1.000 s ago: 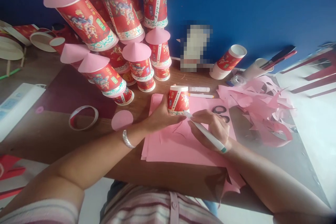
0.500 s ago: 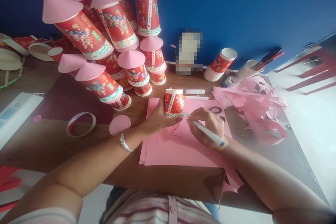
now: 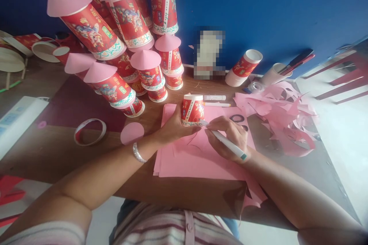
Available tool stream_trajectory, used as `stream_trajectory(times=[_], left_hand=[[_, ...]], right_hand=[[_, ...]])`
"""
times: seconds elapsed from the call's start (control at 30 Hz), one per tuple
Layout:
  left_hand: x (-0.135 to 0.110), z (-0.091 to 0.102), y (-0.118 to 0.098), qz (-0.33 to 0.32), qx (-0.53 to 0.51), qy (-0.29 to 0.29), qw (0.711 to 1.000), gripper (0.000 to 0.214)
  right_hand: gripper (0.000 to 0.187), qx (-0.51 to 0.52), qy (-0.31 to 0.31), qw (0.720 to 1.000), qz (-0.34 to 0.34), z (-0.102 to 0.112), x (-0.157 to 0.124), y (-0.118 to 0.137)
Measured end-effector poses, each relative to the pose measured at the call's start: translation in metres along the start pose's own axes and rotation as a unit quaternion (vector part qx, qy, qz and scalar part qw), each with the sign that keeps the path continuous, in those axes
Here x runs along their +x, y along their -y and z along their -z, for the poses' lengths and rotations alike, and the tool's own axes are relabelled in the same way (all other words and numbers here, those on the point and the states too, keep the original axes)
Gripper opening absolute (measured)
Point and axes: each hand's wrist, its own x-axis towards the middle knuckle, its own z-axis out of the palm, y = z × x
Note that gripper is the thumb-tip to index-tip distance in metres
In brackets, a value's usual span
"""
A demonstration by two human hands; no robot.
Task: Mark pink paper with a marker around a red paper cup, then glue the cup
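Note:
My left hand (image 3: 174, 125) is closed around a red printed paper cup (image 3: 193, 109), its rim facing up and a green leafy pattern running along its lower white band. In my right hand (image 3: 230, 136) is a white marker (image 3: 228, 144) with a green end, its tip against the lower right edge of the cup. Beneath both hands lies a stack of pink paper sheets (image 3: 184, 164) with some pencil-like curves drawn on it. The scissors' (image 3: 237, 118) dark handles show just beyond my right hand, the rest hidden.
Red cup towers with pink paper cones (image 3: 145, 61) crowd the back left. Pink paper scraps (image 3: 281, 115) pile up at right, near a pen cup (image 3: 270, 76) and stacked cups (image 3: 244, 69). A cut ring (image 3: 90, 132) and a pink disc (image 3: 132, 133) lie at left.
The view has shifted slightly, so everything sits a little higher and to the right. Both hands keep hold of the cup and marker, with the tip still at the lower band.

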Motion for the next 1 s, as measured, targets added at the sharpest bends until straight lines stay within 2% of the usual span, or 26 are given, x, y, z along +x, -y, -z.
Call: stream_trajectory(times=[0.37,1.0], left_hand=[[0.0009,-0.0028,-0.0032,0.009,-0.008,0.001,1.000,0.095],[0.0000,-0.0026,-0.0035,0.019,-0.009,0.008,1.000,0.094]], right_hand=[[0.018,-0.024,-0.027,0.999,-0.006,-0.0052,-0.0008,-0.0002],[0.018,-0.026,-0.019,0.999,0.002,-0.0068,-0.0025,-0.0027]])
